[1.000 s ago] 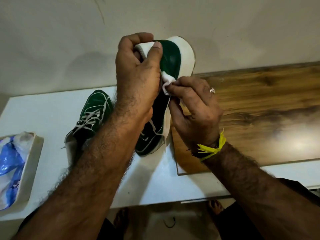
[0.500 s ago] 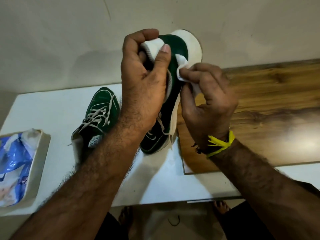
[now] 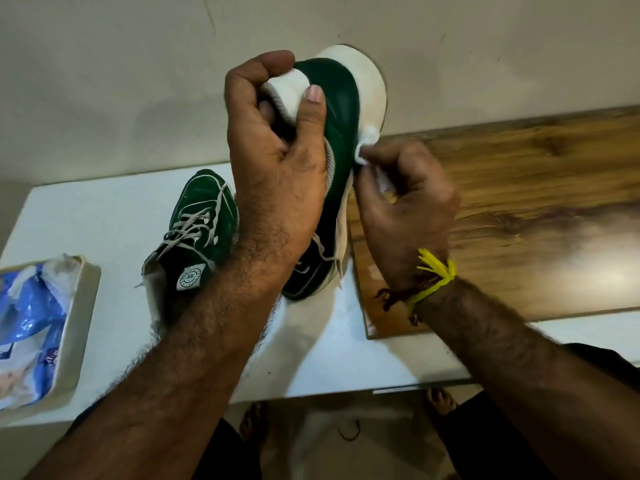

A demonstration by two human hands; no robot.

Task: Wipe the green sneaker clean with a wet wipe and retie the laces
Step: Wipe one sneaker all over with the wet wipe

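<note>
Left hand (image 3: 277, 168) clenched round heel collar of green sneaker (image 3: 341, 133), thumb on white inner lining, fingers curled over rim. Sneaker held up off desk (image 3: 104, 216), heel high, toe pointing down toward desk surface, white sole facing right and away. Loose lace end trailing near lower part of shoe.

Right hand (image 3: 405, 199) pinched on wet wipe (image 3: 367, 147), small white wad held between thumb and fingertips. Wipe pressed against side of sneaker at seam between green upper and white sole, just below heel. More white wipe bunched inside palm. Yellow thread band (image 3: 433, 275) and darker cord tied at right wrist.

Second green sneaker (image 3: 197, 233) lying on white desk just left of left forearm, toe pointing away, grey-white laces crossed over tongue, round logo patch visible on tongue. Partly hidden by forearm at heel end.

Pale tray (image 3: 74, 323) at left edge of desk, holding blue and white wipe packet (image 3: 27, 317), crumpled, white material at its top. Print on packet too blurred to read.

Wooden board (image 3: 519, 209) lying on right half of desk, dark grain, glare patch at far right. Cream wall (image 3: 138, 64) behind. Bare feet (image 3: 440, 400) seen on floor below desk edge.
</note>
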